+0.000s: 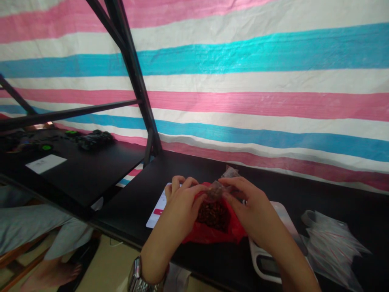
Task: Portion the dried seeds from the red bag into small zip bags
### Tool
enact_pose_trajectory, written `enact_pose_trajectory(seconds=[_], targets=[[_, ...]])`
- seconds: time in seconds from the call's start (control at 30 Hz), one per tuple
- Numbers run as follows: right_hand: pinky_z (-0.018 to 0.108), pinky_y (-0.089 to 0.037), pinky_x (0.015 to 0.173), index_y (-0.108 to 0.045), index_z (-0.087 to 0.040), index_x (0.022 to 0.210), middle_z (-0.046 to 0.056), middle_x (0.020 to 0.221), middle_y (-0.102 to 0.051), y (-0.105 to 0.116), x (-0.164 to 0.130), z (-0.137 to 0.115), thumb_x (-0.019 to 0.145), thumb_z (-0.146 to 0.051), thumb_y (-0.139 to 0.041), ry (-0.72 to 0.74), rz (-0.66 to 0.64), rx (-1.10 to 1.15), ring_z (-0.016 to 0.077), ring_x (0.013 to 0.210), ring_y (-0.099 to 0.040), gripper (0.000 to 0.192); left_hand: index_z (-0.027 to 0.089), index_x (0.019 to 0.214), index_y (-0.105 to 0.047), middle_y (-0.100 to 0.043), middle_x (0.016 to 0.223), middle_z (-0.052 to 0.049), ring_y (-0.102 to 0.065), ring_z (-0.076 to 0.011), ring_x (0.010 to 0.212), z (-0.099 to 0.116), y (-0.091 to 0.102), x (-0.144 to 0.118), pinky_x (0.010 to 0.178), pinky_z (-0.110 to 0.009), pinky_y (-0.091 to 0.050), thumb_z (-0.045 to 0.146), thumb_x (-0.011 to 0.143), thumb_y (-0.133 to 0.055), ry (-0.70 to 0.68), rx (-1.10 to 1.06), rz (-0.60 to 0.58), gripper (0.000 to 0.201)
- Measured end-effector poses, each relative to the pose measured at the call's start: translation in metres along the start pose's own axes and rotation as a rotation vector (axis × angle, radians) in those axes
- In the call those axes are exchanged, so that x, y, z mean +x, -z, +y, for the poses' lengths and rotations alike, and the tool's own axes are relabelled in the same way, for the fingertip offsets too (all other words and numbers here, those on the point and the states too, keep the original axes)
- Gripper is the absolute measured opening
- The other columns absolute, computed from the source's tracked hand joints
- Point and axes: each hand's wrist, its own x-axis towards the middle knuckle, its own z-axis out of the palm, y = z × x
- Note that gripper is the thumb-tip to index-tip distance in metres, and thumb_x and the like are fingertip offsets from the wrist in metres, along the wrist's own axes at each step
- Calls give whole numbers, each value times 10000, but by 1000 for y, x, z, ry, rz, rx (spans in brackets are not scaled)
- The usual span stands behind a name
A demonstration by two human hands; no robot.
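A black counter (121,217) runs along a sheet (249,56) striped pink, white and blue, with a dark metal post (138,81) rising at its left. The left hand (187,198) and right hand (247,200) are both half curled, fingertips pinching a small clear bag (215,191) between them, over an open red bag (205,236) of dark brown pieces (212,215) on the counter.

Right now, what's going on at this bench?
A person's left hand and right hand hold a small clear bag between their fingertips, above an open red bag of dark brown pieces. A white scale sits partly hidden by the right forearm; more clear bags lie beyond it.
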Motion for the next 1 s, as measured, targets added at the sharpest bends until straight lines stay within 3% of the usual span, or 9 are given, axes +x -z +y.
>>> enact_pose_trajectory(seconds=[0.13,0.27,0.53,0.63,0.77,1.0], targets=[[389,-580,926,-812,-239,1095,68,1074,-799,-2,1,3,873,-227,-700,-33,32,47,229,934,-742,249,357,1183,-817,-762,1191,-39,-484,-317,1156,5,4,1,917,-473,-368,194,1014,-650,4,-91,-28,288],[387,-589,859,-808,-225,955,65,930,-801,-12,5,5,857,-221,-677,-79,61,61,237,857,-743,163,314,1009,-831,-782,1113,-33,-510,-306,1122,10,9,3,915,-476,-369,198,1020,-612,-15,-155,-43,248],[371,-575,827,-793,-230,965,71,959,-814,-6,3,-2,896,-320,-683,-54,168,110,243,873,-753,158,285,970,-811,-822,1014,-11,-649,-282,1050,4,22,7,938,-444,-416,223,991,-615,46,-303,35,207],[376,-579,856,-790,-231,995,76,996,-808,-7,2,-1,919,-344,-671,-36,162,125,240,906,-750,181,280,1003,-811,-825,994,-4,-701,-242,960,2,25,5,924,-403,-460,271,1013,-570,35,-446,14,241],[391,-589,907,-769,-243,1222,85,1159,-797,-10,3,5,858,-305,-727,-59,71,85,235,964,-744,372,262,1007,-815,-823,961,-10,-707,-222,861,3,26,3,814,-346,-492,297,998,-555,123,-538,16,262],[398,-587,908,-815,-238,1056,67,997,-826,-8,5,5,869,-294,-702,-115,33,56,247,896,-757,225,270,997,-830,-813,899,8,-718,-207,839,3,27,2,756,-301,-505,329,992,-580,143,-632,-52,258]])
